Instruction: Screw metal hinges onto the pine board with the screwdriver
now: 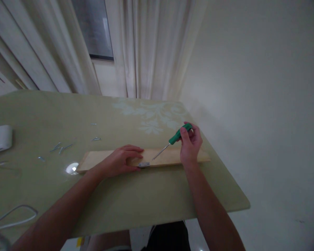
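Observation:
A pale wooden board [162, 156] lies lengthwise on the green tabletop. My left hand [122, 160] rests over its left half, fingers stretched out and thumb along the near edge. Just beyond those fingertips, a small metal plate with holes [144, 164] sits at the board's near edge. In my right hand [191, 146] is a screwdriver [176, 136], gripped by its green handle. Its shaft slants down to the left, and the tip is close to the board, right of the plate. Whether the tip touches anything is too small to tell.
Several screws [60, 148] lie scattered left of the board, with more small metal pieces [96, 139] behind it. A white box-like object [0, 138] stands at the far left, and a pale cable [21, 213] curls at the front left. A wall [264, 104] borders the table's right side.

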A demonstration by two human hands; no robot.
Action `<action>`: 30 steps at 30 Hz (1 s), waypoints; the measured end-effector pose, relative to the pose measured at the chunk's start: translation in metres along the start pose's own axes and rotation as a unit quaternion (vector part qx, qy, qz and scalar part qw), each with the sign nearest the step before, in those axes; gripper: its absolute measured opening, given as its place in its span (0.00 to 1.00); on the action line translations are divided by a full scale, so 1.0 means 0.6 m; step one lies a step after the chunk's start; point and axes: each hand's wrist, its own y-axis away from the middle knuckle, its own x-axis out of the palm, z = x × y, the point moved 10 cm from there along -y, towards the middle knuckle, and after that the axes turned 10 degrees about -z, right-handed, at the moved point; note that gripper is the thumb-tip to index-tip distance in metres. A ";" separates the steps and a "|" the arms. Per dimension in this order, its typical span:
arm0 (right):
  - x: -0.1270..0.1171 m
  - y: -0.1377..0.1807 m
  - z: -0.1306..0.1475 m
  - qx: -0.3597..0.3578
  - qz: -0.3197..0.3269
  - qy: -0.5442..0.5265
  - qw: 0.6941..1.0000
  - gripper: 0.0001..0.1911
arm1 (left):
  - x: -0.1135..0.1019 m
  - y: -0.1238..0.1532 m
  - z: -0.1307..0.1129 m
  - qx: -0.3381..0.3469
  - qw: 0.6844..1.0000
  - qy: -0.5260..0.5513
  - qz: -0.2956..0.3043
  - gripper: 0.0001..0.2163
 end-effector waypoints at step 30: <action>0.061 0.087 0.032 -0.074 0.098 0.053 0.991 0.22 | -0.006 -0.004 -0.017 0.014 1.000 0.007 -0.007 0.19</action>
